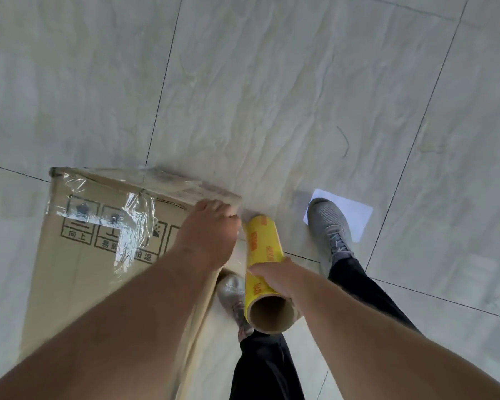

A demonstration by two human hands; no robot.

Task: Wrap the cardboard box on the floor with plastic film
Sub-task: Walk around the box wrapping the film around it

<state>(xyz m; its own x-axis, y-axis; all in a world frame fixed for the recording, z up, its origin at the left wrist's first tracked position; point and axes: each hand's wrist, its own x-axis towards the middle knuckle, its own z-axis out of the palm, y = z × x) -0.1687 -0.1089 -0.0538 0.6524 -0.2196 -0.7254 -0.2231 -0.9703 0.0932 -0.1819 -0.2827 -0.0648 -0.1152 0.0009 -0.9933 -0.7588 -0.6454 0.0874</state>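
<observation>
Far side: beyond the cardboard box (98, 255) I see only bare floor (272, 96), wide and open.
Right side: the roll of film (264, 264) stands just beside the box corner, so the gap there is narrow.
Near the roll: my right hand (274, 277) holds it, and my left hand (211, 229) rests on the box corner, which blocks that edge.
Below the roll: one grey shoe (233, 298) is close to the box wall.
Further right: the other shoe (329, 226) stands on a white sheet (350, 212); past it the floor is open.
</observation>
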